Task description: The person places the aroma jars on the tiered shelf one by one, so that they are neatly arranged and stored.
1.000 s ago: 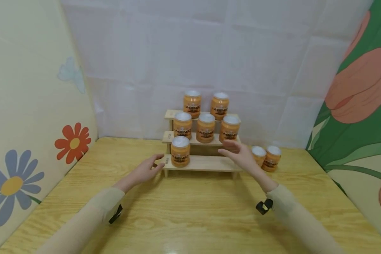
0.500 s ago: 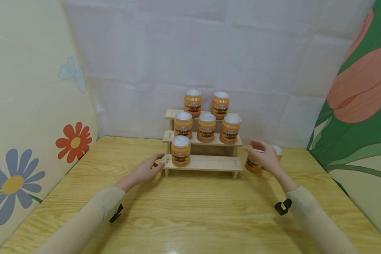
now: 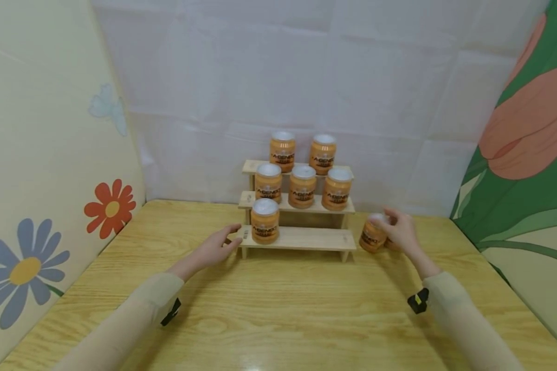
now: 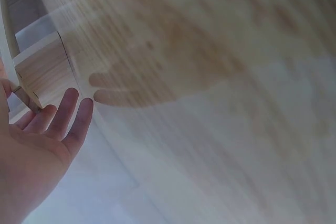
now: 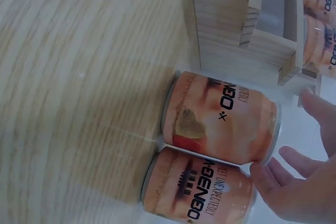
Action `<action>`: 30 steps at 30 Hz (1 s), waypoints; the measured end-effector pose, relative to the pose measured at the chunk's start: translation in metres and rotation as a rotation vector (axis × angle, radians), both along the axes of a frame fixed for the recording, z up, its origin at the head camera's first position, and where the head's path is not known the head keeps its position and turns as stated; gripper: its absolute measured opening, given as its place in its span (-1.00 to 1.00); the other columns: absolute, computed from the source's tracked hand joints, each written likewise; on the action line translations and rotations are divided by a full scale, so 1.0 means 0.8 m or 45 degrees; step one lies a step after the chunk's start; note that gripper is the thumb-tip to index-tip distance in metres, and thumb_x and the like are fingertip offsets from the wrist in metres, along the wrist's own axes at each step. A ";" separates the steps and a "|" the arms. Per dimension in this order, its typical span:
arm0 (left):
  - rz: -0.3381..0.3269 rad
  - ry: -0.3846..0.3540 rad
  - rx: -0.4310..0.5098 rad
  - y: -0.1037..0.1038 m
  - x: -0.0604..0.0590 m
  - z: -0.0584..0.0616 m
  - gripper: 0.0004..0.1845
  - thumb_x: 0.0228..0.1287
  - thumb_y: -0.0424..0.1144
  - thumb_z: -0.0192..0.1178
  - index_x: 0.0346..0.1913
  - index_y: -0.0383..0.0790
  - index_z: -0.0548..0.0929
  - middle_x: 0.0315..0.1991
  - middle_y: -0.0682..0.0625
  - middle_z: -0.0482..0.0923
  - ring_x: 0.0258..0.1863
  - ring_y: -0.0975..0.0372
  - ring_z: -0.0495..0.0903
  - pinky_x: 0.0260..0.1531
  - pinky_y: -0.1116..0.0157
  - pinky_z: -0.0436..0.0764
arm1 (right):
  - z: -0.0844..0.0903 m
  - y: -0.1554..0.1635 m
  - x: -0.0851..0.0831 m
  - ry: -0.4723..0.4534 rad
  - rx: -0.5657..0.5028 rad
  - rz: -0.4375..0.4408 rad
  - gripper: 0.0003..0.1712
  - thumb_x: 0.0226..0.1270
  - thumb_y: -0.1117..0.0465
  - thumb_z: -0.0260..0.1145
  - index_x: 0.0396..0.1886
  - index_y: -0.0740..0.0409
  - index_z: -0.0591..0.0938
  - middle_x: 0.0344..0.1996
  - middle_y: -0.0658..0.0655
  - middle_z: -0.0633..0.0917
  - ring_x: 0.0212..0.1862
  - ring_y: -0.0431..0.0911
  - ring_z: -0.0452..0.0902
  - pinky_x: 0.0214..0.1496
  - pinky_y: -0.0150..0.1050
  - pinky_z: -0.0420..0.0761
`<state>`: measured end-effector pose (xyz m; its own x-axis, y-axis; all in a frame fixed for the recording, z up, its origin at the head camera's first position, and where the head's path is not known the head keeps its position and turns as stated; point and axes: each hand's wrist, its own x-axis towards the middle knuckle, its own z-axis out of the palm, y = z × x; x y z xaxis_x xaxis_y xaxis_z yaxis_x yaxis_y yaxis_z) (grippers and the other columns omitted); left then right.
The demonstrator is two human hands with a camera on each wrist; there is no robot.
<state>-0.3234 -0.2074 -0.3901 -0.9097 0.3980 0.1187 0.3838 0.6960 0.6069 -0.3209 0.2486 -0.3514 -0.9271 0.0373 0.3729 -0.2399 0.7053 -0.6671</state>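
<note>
A three-step wooden rack (image 3: 306, 238) stands at the back of the table (image 3: 283, 309) and carries several orange jars with white lids. One jar (image 3: 265, 220) stands on the bottom step. My left hand (image 3: 215, 248) lies flat, its straight fingers touching the rack's left end (image 4: 44, 69); the left hand (image 4: 37, 145) holds nothing. Right of the rack two more orange jars stand side by side. My right hand (image 3: 401, 232) reaches over them, hiding most of the far one. Its spread fingers (image 5: 294, 182) sit at the lids of the nearer jar (image 5: 220, 116) and the second jar (image 5: 199, 192), not wrapped round either.
Two jars (image 3: 282, 150) stand on the top step and three (image 3: 302, 185) on the middle step. A white sheet forms the back wall. Flower-printed panels close in the left side (image 3: 28, 206) and the right side (image 3: 529, 154). Bare wood stretches in front of the rack.
My right hand has swung from the rack's front, rightward and down, to the two jars beside it. The left hand has stayed at the rack's left end.
</note>
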 end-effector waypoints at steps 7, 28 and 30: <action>-0.008 -0.011 0.008 0.000 -0.001 0.000 -0.39 0.49 -0.08 -0.12 0.41 -0.39 0.10 0.35 -0.37 0.18 0.05 -0.09 0.51 -0.03 0.02 0.56 | -0.007 -0.003 -0.001 0.079 0.109 -0.005 -0.41 0.23 0.16 0.35 0.13 0.49 0.48 0.07 0.49 0.52 0.02 0.31 0.49 -0.02 0.13 0.55; -0.011 -0.004 0.004 -0.002 -0.006 -0.004 -0.38 0.49 -0.05 -0.12 0.41 -0.40 0.10 0.35 -0.37 0.18 0.06 -0.08 0.52 0.01 0.01 0.54 | -0.006 0.018 0.006 -0.151 0.053 0.294 -0.28 0.30 0.26 0.27 0.31 0.54 0.22 0.21 0.55 0.35 0.17 0.35 0.37 0.16 0.14 0.45; -0.014 -0.003 0.007 -0.001 -0.007 -0.005 -0.38 0.49 -0.05 -0.12 0.41 -0.39 0.10 0.36 -0.36 0.17 0.06 -0.08 0.52 0.01 0.01 0.54 | -0.009 0.013 0.008 -0.168 0.055 0.229 -0.31 0.26 0.18 0.31 0.24 0.52 0.31 0.10 0.54 0.45 0.08 0.31 0.44 0.06 0.07 0.52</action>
